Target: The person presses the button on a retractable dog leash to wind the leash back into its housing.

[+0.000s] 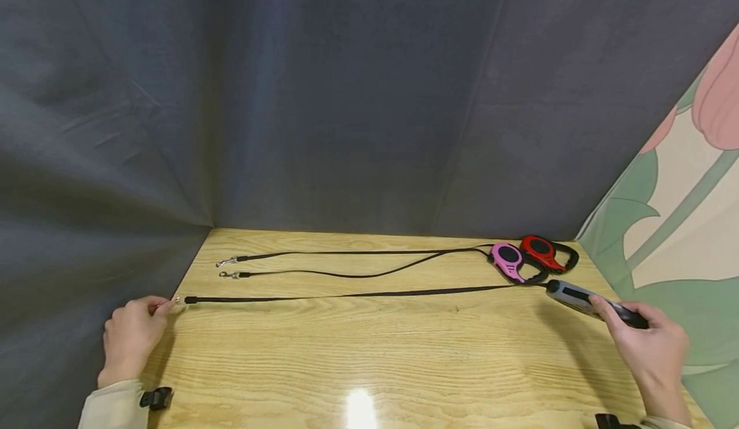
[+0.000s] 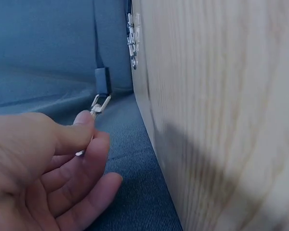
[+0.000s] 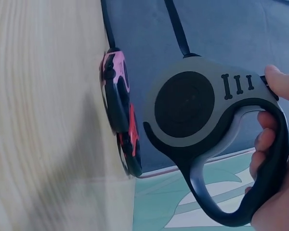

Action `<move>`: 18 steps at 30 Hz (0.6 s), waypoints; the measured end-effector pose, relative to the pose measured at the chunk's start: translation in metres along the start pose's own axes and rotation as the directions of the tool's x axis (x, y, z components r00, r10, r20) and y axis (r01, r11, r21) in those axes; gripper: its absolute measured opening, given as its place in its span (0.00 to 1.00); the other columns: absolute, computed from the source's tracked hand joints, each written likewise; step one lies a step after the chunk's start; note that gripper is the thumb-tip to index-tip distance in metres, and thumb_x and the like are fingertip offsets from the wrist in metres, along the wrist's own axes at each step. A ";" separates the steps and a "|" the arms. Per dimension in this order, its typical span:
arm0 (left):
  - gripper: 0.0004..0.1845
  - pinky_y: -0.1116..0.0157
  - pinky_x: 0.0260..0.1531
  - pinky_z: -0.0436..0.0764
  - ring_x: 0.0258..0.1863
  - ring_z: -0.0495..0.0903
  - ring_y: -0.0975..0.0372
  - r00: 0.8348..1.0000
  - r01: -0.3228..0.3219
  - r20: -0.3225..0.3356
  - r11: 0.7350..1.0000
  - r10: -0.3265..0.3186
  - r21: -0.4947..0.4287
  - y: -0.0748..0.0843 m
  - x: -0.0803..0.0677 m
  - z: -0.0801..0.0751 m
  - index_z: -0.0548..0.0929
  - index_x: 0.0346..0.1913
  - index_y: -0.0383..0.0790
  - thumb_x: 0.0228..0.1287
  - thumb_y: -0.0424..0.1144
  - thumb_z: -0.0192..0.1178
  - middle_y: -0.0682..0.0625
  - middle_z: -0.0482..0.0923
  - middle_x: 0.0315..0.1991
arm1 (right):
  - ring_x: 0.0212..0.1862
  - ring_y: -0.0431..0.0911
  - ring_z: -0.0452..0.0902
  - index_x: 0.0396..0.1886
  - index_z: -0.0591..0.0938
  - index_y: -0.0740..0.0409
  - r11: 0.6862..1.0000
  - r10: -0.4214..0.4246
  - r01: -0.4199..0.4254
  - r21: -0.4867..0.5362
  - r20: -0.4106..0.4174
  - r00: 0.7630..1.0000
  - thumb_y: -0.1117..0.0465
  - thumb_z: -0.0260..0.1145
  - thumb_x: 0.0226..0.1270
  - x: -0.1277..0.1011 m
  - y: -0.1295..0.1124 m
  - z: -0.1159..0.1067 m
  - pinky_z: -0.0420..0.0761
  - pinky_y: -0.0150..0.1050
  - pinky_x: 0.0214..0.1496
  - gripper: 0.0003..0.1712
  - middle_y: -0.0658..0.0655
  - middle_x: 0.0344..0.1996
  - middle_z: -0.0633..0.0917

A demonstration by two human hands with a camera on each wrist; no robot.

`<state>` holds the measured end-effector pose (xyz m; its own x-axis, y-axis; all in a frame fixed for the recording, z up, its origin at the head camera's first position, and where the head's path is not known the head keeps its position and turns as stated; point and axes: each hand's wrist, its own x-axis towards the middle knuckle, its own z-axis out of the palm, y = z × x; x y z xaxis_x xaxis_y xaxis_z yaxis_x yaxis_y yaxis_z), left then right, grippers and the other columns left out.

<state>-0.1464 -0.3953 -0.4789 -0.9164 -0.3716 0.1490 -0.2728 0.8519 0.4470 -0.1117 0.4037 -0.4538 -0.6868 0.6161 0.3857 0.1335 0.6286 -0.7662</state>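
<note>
from the head view, on the wooden table (image 1: 369,358), my left hand (image 1: 131,336) pinches the metal clip (image 1: 178,301) at the table's left edge, and my right hand (image 1: 649,345) grips the grey leash handle (image 1: 583,299) at the right. the black strap (image 1: 358,295) runs taut between them across the tabletop. behind it lie two more straps, leading to a pink leash handle (image 1: 508,261) and a red leash handle (image 1: 543,252) touching each other.

at the left wrist, thumb and forefinger close on the clip, its swivel ring showing above them; the other fingers curl loosely.

at the right wrist, my fingers wrap the handle loop, thumb seemingly near the button, though that part is cropped.
</note>
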 end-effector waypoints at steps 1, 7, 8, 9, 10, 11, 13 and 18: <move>0.15 0.36 0.37 0.76 0.40 0.83 0.30 1.000 0.001 -0.007 1.000 -0.001 0.001 0.000 0.000 0.000 0.90 0.50 0.30 0.77 0.42 0.65 0.29 0.88 0.46 | 0.18 0.27 0.68 0.22 0.86 0.44 1.000 0.024 -0.024 0.000 0.015 1.000 0.52 0.84 0.57 0.000 -0.001 -0.001 0.66 0.22 0.25 0.13 0.21 0.14 0.74; 0.15 0.33 0.41 0.76 0.41 0.83 0.29 0.998 -0.004 -0.056 1.000 0.004 -0.006 0.001 -0.002 -0.001 0.89 0.52 0.28 0.78 0.39 0.63 0.27 0.87 0.48 | 0.18 0.34 0.69 0.19 0.85 0.37 0.994 0.112 -0.112 -0.004 0.091 0.990 0.47 0.83 0.60 0.001 -0.008 -0.006 0.67 0.29 0.24 0.15 0.30 0.11 0.77; 0.15 0.33 0.41 0.76 0.41 0.83 0.29 0.998 -0.002 -0.061 1.000 0.001 -0.009 0.001 -0.002 -0.001 0.89 0.52 0.28 0.79 0.39 0.63 0.27 0.87 0.48 | 0.19 0.34 0.69 0.19 0.85 0.37 0.993 0.118 -0.118 -0.005 0.096 0.988 0.47 0.83 0.60 0.001 -0.009 -0.006 0.67 0.29 0.24 0.16 0.30 0.11 0.77; 0.16 0.33 0.42 0.75 0.42 0.83 0.29 0.998 0.003 -0.066 1.000 -0.004 -0.015 0.000 -0.002 -0.002 0.88 0.53 0.28 0.80 0.40 0.62 0.27 0.87 0.49 | 0.19 0.35 0.69 0.18 0.85 0.38 0.993 0.121 -0.121 -0.002 0.099 0.988 0.46 0.83 0.60 0.001 -0.009 -0.006 0.67 0.30 0.24 0.16 0.32 0.11 0.77; 0.16 0.33 0.42 0.75 0.42 0.83 0.29 0.998 0.009 -0.069 1.000 -0.010 -0.021 0.000 -0.002 -0.002 0.88 0.53 0.29 0.81 0.41 0.61 0.27 0.87 0.49 | 0.19 0.35 0.69 0.18 0.85 0.38 0.992 0.123 -0.124 0.001 0.101 0.987 0.46 0.83 0.60 0.001 -0.010 -0.006 0.67 0.30 0.24 0.16 0.32 0.11 0.77; 0.17 0.34 0.41 0.75 0.42 0.82 0.29 0.997 0.012 -0.071 1.000 -0.013 -0.024 0.000 -0.002 -0.003 0.87 0.54 0.29 0.82 0.42 0.59 0.27 0.86 0.49 | 0.19 0.36 0.68 0.18 0.85 0.39 0.992 0.122 -0.124 0.005 0.102 0.987 0.46 0.83 0.60 0.001 -0.011 -0.006 0.67 0.30 0.24 0.16 0.34 0.10 0.77; 0.18 0.36 0.38 0.75 0.40 0.83 0.30 0.997 0.006 -0.074 1.000 -0.009 -0.030 0.001 -0.002 -0.004 0.86 0.55 0.31 0.83 0.43 0.57 0.28 0.86 0.49 | 0.19 0.36 0.68 0.18 0.85 0.41 0.992 0.128 -0.130 0.010 0.108 0.986 0.46 0.83 0.59 0.001 -0.011 -0.007 0.66 0.31 0.24 0.17 0.35 0.10 0.76; 0.18 0.41 0.31 0.75 0.35 0.83 0.34 0.996 -0.017 -0.091 1.000 0.015 -0.024 0.003 -0.003 -0.007 0.86 0.56 0.33 0.84 0.45 0.56 0.30 0.88 0.46 | 0.19 0.37 0.66 0.17 0.83 0.43 0.985 0.168 -0.171 0.006 0.144 0.975 0.45 0.83 0.60 0.001 -0.011 -0.008 0.65 0.33 0.23 0.20 0.38 0.10 0.74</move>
<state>-0.1423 -0.3943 -0.4715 -0.8899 -0.3910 0.2348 -0.2501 0.8488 0.4658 -0.1084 0.4014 -0.4407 -0.7499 0.6385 0.1733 0.2448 0.5112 -0.8238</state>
